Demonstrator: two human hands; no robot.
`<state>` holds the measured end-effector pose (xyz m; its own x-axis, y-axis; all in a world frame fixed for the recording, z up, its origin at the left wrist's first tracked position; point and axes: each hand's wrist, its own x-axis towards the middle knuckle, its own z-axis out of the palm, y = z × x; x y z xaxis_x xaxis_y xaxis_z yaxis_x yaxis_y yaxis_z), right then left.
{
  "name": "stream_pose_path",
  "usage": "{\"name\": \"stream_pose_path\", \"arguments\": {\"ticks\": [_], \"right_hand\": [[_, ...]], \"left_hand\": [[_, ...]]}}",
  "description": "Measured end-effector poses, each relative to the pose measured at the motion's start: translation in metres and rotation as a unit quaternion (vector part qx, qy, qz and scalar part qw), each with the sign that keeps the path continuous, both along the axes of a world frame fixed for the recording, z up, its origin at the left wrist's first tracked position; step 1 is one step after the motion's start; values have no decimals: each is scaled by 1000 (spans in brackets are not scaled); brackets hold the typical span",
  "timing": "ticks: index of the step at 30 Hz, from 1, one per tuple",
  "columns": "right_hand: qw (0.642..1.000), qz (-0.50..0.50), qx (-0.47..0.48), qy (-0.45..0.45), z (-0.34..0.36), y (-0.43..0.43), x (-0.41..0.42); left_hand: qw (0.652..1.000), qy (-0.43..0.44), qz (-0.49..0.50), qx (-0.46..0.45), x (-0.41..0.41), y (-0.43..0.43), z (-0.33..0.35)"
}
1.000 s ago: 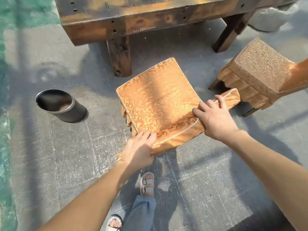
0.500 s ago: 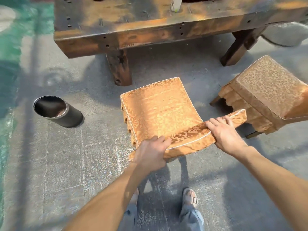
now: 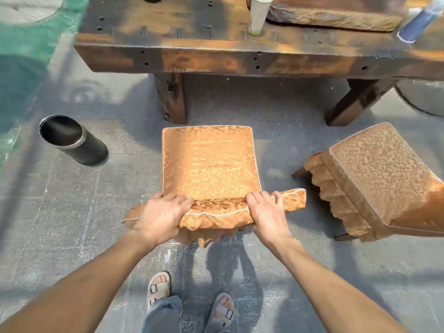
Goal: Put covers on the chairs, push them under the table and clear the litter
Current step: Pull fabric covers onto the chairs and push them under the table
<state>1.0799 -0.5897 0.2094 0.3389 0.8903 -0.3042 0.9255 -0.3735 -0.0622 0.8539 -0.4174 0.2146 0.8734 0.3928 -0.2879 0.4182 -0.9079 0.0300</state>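
A chair wearing an orange patterned cover stands square in front of the dark wooden table. The cover's near edge is bunched and rolled up at the chair's back. My left hand grips that bunched edge on the left, and my right hand grips it on the right. A second chair with a browner patterned cover stands at the right, turned at an angle. On the table stand a pale cup and a blue-and-white packet.
A black cylindrical bin stands on the concrete floor to the left. Two table legs rise behind the chairs. A folded cover in plastic lies on the table. Green netting lines the left. My sandalled feet are below.
The chair has turned from skewed to square with the table and sits closer to it. Both hands stayed on the cover's near edge, and the view tilted up to show the tabletop.
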Motion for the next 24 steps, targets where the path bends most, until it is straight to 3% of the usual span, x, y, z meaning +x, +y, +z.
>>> {"name": "stream_pose_path", "arguments": {"ticks": [11,24], "right_hand": [[999,-13,33,-27,-10,67,93],[998,-3,43,-36,-13,218,228]], "left_hand": [[999,-27,-9,22,99,79,-14],[993,-90,-14,80,228,221,-19]]}}
